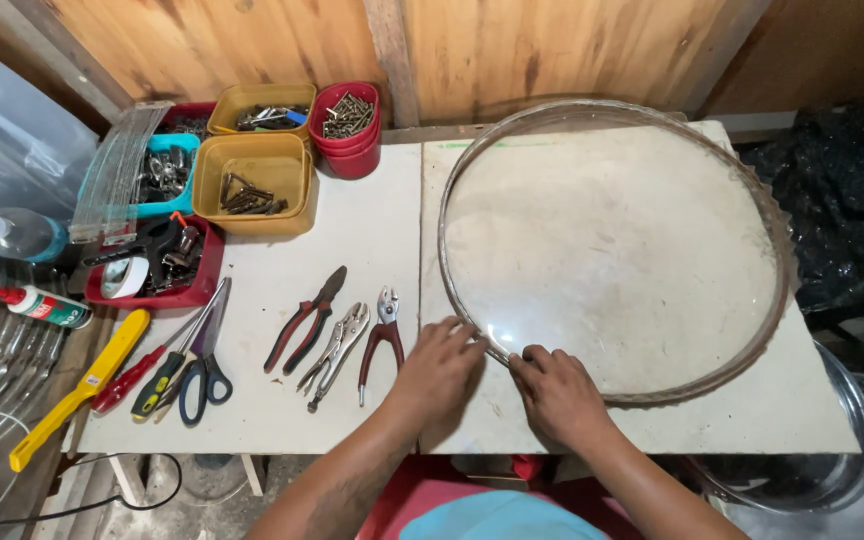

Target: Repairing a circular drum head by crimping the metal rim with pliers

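We've got the big clear round lid lying flat on the white surface, filling its right half, and both hands are on its rim at about 7 o'clock: the left hand curled with fingertips pinching the edge, the right hand palm-down, fingers bent onto the rim just beside it. Our worry is that the thin rim could flex or crack if we pry at one spot, or it slides toward the pliers lying close at the left hand's 9 o'clock.
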